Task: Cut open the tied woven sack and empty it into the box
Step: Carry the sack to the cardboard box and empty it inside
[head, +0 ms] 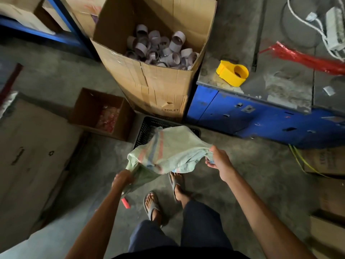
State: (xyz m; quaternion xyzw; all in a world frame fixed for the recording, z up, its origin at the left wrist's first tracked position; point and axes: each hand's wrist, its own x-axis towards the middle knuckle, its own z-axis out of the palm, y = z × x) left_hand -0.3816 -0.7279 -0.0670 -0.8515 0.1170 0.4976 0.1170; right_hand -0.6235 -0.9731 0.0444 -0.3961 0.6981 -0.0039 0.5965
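Head view, limp woven sack (168,152) stretched between both hands – left hand (122,179), right hand (219,161) – fingers gripping it, box (158,81) beyond.

box (160,86) — "TOILET" printed low on its front, letters before it cut off | flat carton (28,156) on the left — dark print and a recycling mark, too blurred to read | carton (324,159) at right — lettering unreadable

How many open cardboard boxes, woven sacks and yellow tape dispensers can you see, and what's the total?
Open cardboard boxes: 2, the tall box of cardboard rings and the small box on the floor
Woven sacks: 1, the sack held limp in both hands
Yellow tape dispensers: 1, the dispenser on the workbench
Total: 4
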